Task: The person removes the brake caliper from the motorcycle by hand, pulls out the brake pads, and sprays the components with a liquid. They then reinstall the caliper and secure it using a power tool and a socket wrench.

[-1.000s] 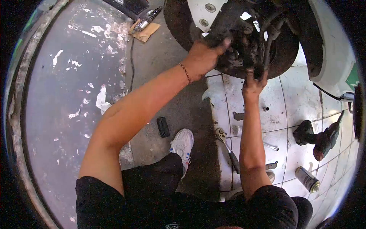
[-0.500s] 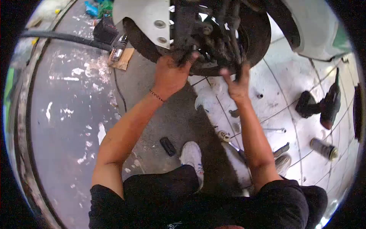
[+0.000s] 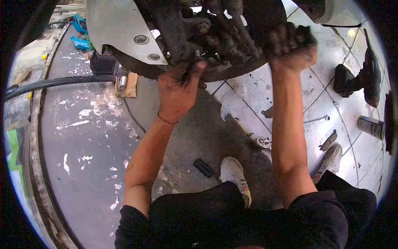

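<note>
A raised vehicle's wheel assembly hangs at the top of the view, with a dark tyre (image 3: 137, 66) and greasy suspension parts (image 3: 224, 41). My left hand (image 3: 178, 89) is closed around a dark part at the assembly's lower edge, its thumb lying near a bolt-like stub (image 3: 197, 53). Exactly what the fingers wrap round is hidden. Beside the tyre's right edge is my right hand (image 3: 293, 50), blackened with grease and partly blurred. Its fingers are curled in; whatever they hold cannot be made out. A pale panel (image 3: 120, 29) with two bolts covers the assembly's left side.
A ratchet (image 3: 263, 142) and a wrench (image 3: 317, 120) lie on the white tiles. Farther right are a cordless drill (image 3: 369, 74) and a spray can (image 3: 371, 127). On the left stand a shock absorber (image 3: 122, 79) on cardboard and a black hose (image 3: 62, 81). A black object (image 3: 204, 167) lies near my shoe.
My right hand has moved right and up, from below the assembly to the tyre's right side, and its fingers have curled. My left hand keeps its grip. The view has shifted.
</note>
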The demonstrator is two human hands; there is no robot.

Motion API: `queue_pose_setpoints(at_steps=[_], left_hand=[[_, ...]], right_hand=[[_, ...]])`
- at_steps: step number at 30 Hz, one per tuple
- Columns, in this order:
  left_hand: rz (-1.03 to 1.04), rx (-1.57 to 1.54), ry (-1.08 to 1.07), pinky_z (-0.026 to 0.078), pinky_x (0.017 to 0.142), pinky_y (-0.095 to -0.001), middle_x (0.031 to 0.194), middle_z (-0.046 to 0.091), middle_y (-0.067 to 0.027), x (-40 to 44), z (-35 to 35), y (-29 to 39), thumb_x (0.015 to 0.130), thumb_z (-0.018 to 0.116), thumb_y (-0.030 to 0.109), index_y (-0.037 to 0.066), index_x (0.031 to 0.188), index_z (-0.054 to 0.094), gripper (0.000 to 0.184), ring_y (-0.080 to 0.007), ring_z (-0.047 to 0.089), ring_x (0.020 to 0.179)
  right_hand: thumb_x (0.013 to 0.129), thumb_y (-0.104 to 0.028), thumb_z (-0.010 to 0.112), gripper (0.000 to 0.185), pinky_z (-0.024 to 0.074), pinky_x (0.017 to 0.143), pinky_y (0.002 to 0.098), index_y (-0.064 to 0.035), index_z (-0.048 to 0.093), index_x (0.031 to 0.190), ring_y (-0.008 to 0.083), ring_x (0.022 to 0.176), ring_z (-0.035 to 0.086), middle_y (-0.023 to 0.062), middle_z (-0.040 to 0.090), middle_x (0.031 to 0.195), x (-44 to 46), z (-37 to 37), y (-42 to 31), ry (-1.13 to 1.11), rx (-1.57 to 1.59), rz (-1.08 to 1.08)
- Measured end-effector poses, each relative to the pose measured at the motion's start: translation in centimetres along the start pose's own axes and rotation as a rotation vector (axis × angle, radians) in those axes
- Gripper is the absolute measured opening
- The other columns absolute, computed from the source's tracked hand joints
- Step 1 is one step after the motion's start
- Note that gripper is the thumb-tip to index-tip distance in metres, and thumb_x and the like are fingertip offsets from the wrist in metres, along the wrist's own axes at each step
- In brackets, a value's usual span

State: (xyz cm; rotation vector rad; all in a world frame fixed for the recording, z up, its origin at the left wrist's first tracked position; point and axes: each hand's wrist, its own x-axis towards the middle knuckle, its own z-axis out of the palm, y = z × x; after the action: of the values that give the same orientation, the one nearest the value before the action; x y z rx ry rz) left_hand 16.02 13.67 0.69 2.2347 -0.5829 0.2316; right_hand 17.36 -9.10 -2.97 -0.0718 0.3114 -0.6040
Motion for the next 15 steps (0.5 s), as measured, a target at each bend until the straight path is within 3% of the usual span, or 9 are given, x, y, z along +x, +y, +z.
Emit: queue_pose_setpoints(at_steps=[1,2,4,6,8,9,12,13,15], left_hand=[[-0.003,0.002,-0.007,0.051,0.068,-0.0355,0.082,0.069,-0.0179,-0.1,-0.1,-0.1,0.089,0.068,0.025,-0.002,0.091,0.069,0.027,-0.0275,0.068,0.074],[0.010,0.035,0.002,0.051,0.068,-0.0359,0.082,0.069,-0.0170,-0.1,-0.1,0.0,0.089,0.068,0.026,-0.002,0.092,0.069,0.028,-0.0267,0.068,0.074],[0.035,0.060,0.007,0.051,0.068,-0.0362,0.081,0.069,-0.0161,0.0,0.1,0.0,0.089,0.068,0.027,-0.002,0.092,0.069,0.028,-0.0259,0.068,0.073],[0.000,0.092,0.007,0.051,0.069,-0.0361,0.078,0.069,-0.0150,-0.2,-0.1,-0.3,0.090,0.067,0.026,-0.001,0.096,0.069,0.028,-0.0270,0.067,0.072],[0.080,0.176,0.001,0.051,0.070,-0.0371,0.084,0.069,-0.0153,-0.5,0.0,-1.6,0.091,0.065,0.026,0.000,0.101,0.068,0.029,-0.0272,0.068,0.075],[0.153,0.260,-0.001,0.051,0.071,-0.0381,0.090,0.069,-0.0155,-0.8,-0.1,-2.0,0.092,0.064,0.026,0.000,0.107,0.067,0.030,-0.0274,0.068,0.079],[0.035,0.202,-0.088,0.051,0.069,-0.0403,0.102,0.067,-0.0142,-1.3,0.1,-1.5,0.095,0.060,0.025,0.002,0.118,0.062,0.032,-0.0265,0.066,0.082],[0.035,0.199,-0.080,0.051,0.069,-0.0403,0.102,0.067,-0.0142,-1.4,0.3,-1.8,0.095,0.060,0.025,0.002,0.118,0.062,0.032,-0.0265,0.066,0.082],[-0.124,-0.067,-0.121,0.049,0.062,-0.0375,0.106,0.064,-0.0109,-1.1,0.5,-1.9,0.095,0.061,0.030,0.006,0.122,0.059,0.036,-0.0225,0.063,0.079]], right_hand=[[0.088,-0.036,0.050,0.036,0.0328,0.036,0.0269,-0.0189,0.040,0.059,0.0136,0.038,0.037,-0.0022,0.033,0.048,2.9,-3.6,-0.8,-0.485,0.117,0.116],[0.088,-0.036,0.050,0.036,0.0328,0.036,0.0269,-0.0189,0.040,0.059,0.0136,0.038,0.037,-0.0022,0.033,0.048,1.8,-2.8,0.0,-0.482,0.115,0.117],[0.090,-0.032,0.045,0.034,0.0312,0.036,0.0252,-0.0197,0.041,0.059,0.0110,0.038,0.035,-0.0025,0.033,0.048,-1.1,-0.2,1.9,0.192,-0.165,0.037],[0.090,-0.030,0.044,0.033,0.0282,0.035,0.0254,-0.0198,0.041,0.059,0.0106,0.037,0.030,-0.0028,0.032,0.047,0.2,-1.6,0.7,0.002,-0.131,-0.053],[0.088,-0.044,0.042,0.039,0.0333,0.037,0.0266,-0.0184,0.041,0.059,0.0136,0.037,0.035,-0.0026,0.040,0.049,2.6,-3.1,-2.0,-0.639,0.188,0.060],[0.088,-0.044,0.042,0.039,0.0333,0.037,0.0266,-0.0184,0.041,0.059,0.0136,0.037,0.035,-0.0026,0.040,0.049,2.5,-3.7,-1.7,-0.630,0.187,0.062],[0.085,-0.044,0.048,0.034,0.0364,0.039,0.0281,-0.0179,0.044,0.063,0.0163,0.041,0.042,-0.0003,0.042,0.052,1.2,-3.0,1.5,-0.183,0.085,0.050],[0.087,-0.034,0.050,0.034,0.0325,0.037,0.0267,-0.0176,0.037,0.061,0.0130,0.039,0.033,-0.0035,0.030,0.051,-1.4,2.3,1.1,0.355,0.006,0.001],[0.087,-0.035,0.050,0.033,0.0327,0.038,0.0270,-0.0175,0.037,0.062,0.0128,0.040,0.033,-0.0035,0.031,0.052,-1.4,2.0,0.7,0.305,-0.015,0.017]])
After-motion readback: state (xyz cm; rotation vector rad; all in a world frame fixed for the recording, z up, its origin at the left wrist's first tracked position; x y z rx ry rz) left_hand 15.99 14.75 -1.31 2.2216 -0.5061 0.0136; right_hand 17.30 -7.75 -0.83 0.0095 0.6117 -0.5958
